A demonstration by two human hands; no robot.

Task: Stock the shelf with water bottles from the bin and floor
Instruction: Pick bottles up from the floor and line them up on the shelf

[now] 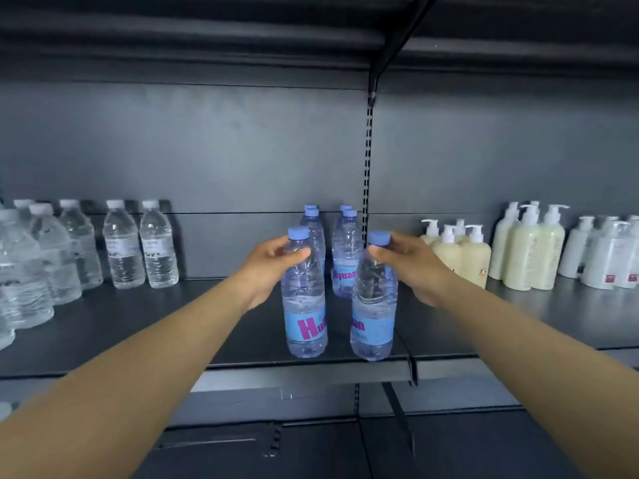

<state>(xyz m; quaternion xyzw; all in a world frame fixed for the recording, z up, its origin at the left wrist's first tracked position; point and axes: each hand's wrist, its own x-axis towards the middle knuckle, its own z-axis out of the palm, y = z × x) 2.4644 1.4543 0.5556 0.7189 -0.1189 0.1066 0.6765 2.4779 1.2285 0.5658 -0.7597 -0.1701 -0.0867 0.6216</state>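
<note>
Two blue-capped water bottles with blue labels stand at the front edge of the dark shelf [138, 326]. My left hand [266, 267] grips the neck of the left bottle [304, 305] just under its cap. My right hand [411, 267] grips the neck of the right bottle [373, 312], which tilts slightly. Behind them, several more blue-capped bottles [345, 250] stand in two rows toward the back panel. The bin and the floor are out of view.
White-capped clear water bottles [124, 247] fill the shelf's left side. Cream and white pump bottles [525, 250] stand on the adjoining shelf to the right, past a slotted upright [368, 167]. Another shelf hangs overhead, and a lower shelf [311, 444] lies below.
</note>
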